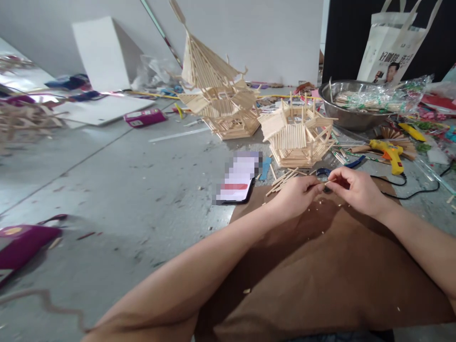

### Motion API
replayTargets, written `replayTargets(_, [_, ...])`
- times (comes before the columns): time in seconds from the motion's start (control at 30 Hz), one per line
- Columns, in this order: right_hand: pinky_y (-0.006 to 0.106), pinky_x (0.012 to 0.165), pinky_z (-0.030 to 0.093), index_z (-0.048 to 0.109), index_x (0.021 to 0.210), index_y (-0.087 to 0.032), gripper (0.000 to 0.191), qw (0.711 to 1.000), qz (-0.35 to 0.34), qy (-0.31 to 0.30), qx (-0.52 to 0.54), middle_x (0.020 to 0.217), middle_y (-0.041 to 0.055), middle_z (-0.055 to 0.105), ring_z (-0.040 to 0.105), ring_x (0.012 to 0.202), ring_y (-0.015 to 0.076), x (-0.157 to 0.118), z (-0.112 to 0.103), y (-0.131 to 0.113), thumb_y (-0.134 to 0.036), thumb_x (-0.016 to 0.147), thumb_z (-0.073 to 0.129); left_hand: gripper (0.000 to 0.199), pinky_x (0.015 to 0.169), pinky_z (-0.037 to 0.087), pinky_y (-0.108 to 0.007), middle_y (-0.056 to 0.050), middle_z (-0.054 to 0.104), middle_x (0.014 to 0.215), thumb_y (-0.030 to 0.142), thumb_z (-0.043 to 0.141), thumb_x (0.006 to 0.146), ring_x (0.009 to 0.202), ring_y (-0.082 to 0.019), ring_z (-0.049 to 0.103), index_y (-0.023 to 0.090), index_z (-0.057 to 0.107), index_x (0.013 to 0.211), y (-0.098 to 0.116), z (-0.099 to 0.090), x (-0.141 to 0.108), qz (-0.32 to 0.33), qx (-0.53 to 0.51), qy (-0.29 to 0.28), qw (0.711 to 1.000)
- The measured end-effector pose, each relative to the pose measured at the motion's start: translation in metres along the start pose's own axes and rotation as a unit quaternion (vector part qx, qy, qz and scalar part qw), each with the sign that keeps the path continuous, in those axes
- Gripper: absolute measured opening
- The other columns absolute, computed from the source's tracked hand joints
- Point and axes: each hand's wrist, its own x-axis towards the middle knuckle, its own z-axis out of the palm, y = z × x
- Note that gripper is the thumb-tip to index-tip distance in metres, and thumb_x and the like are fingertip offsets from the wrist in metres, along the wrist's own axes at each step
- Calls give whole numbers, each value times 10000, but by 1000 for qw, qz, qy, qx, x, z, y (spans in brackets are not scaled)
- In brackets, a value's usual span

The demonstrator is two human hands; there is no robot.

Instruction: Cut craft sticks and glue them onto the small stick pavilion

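Above the far part of a brown sheet (342, 266), my left hand (297, 192) and my right hand (352, 187) meet, fingertips pinched on a short, thin piece of wooden stick (325, 184) between them. Loose wooden sticks (281, 182) lie just beyond my left hand. Behind them stands a low pavilion-like stick model (295, 137). A taller model with a pointed roof (210, 61) stands farther back on the left. A phone (237, 178) with a lit screen lies left of my left hand.
A yellow glue gun (392, 153) with a black cord lies at the right. Behind it, a metal bowl (351, 116) holds plastic-wrapped sticks. Purple boxes (144, 118) rest on the grey floor (117, 190) at left. A white bag (388, 47) stands at the back right.
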Motion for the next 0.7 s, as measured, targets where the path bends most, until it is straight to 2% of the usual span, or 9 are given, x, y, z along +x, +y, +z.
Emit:
replayTargets(0.1, [264, 595, 411, 472, 1032, -203, 342, 995, 29, -30, -87, 840, 24, 635, 567, 653, 125, 3, -17, 2, -448, 795, 445, 305, 489, 286, -204, 42, 445, 506, 330, 417, 810, 485, -70, 385, 149, 480, 572, -3, -2, 2, -24, -40, 9, 999])
replayTargets(0.13, [274, 576, 402, 475, 1030, -212, 372, 988, 44, -43, -143, 835, 25, 638, 568, 646, 137, 4, -23, 4, -491, 789, 431, 311, 488, 292, -204, 41, 451, 505, 340, 416, 810, 478, -68, 386, 149, 480, 573, -4, -3, 3, -35, -58, 13, 998])
replayTargets(0.17, [282, 553, 387, 500, 980, -219, 381, 974, 60, -61, -212, 803, 26, 639, 570, 644, 156, 4, -29, 7, -532, 778, 419, 314, 485, 295, -202, 43, 450, 499, 348, 416, 810, 467, -65, 380, 149, 481, 575, -6, -3, 3, -46, -78, 17, 996])
replayTargets(0.27, [297, 505, 340, 542, 751, -218, 404, 906, 89, -141, -388, 712, 51, 636, 584, 650, 215, 4, -37, 14, -607, 728, 431, 302, 459, 285, -196, 52, 422, 476, 352, 421, 808, 431, -54, 349, 150, 484, 593, -9, -4, 5, -62, -142, 27, 988])
replayTargets(0.33, [300, 498, 327, 546, 699, -210, 348, 875, 93, -195, -433, 729, 75, 645, 598, 675, 240, 3, -35, 17, -550, 729, 480, 283, 442, 271, -192, 57, 405, 467, 344, 429, 802, 415, -48, 331, 151, 481, 602, -12, -4, 7, -63, -177, 33, 982])
replayTargets(0.4, [302, 504, 324, 562, 710, -203, 238, 865, 90, -219, -443, 761, 93, 654, 607, 705, 251, 3, -30, 19, -432, 749, 509, 269, 432, 263, -189, 58, 400, 466, 335, 439, 797, 410, -44, 325, 153, 473, 602, -13, -3, 8, -63, -204, 35, 976])
replayTargets(0.47, [302, 509, 324, 571, 730, -197, 183, 870, 81, -213, -437, 772, 100, 654, 608, 709, 249, 4, -28, 21, -357, 766, 491, 256, 428, 262, -186, 60, 397, 466, 323, 441, 796, 409, -41, 324, 155, 470, 606, -14, -3, 9, -63, -226, 37, 971])
replayTargets(0.53, [301, 507, 326, 568, 741, -198, 202, 887, 82, -192, -413, 760, 95, 648, 600, 687, 238, 6, -33, 23, -367, 777, 462, 250, 424, 262, -184, 61, 398, 473, 318, 440, 799, 412, -40, 326, 156, 467, 611, -13, -3, 8, -61, -242, 46, 967])
replayTargets(0.7, [295, 511, 348, 570, 778, -237, 239, 954, 135, -76, -258, 736, 42, 632, 563, 641, 198, 9, -65, 21, -461, 741, 497, 264, 402, 257, -187, 66, 382, 486, 358, 471, 794, 392, -31, 324, 154, 475, 627, -10, -2, 6, -31, -270, 133, 953])
